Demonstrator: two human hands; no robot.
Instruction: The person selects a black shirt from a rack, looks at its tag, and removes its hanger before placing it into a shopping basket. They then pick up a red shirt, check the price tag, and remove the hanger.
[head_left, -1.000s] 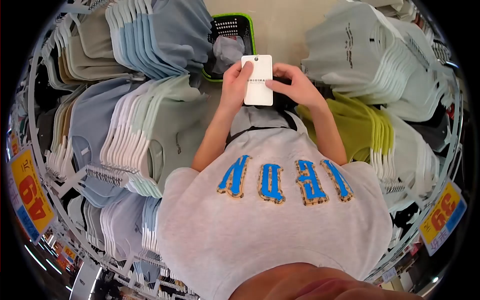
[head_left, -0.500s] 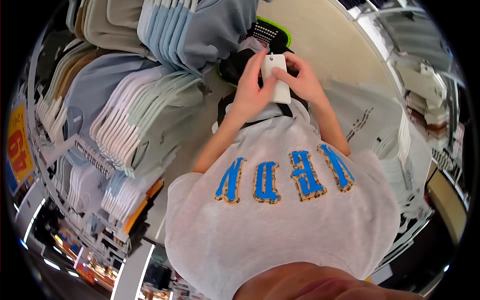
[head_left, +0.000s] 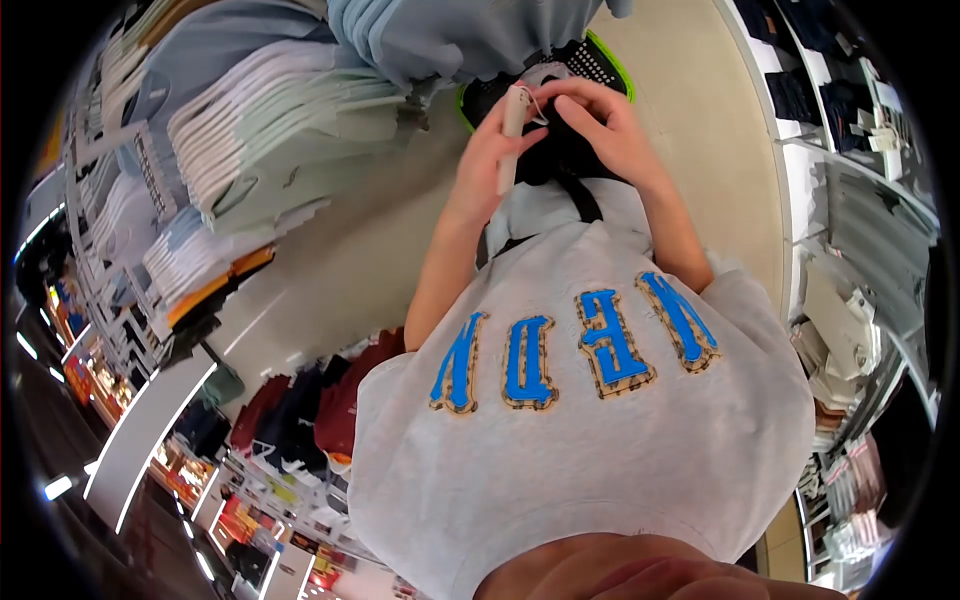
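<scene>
Both hands (head_left: pixel 560 135) hold a white tag (head_left: pixel 511 135) over a basket (head_left: pixel 612 62).

Both hands are up at the top middle of the frame. A thick row of hanging shirts (head_left: pixel 270 110) crowds the upper left, very near the left hand (head_left: pixel 490 160). A green basket (head_left: pixel 600 60) sits just behind the hands. The bare floor (head_left: pixel 690 120) at the upper right, beside the right hand (head_left: pixel 610 130), gives open room. Shelves (head_left: pixel 850 180) stand along the right edge.

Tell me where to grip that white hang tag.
Take the white hang tag by its lower free end, coming from the left, pinching its flat faces. It stands edge-on in the left hand; the right hand works its string at the top.
</scene>
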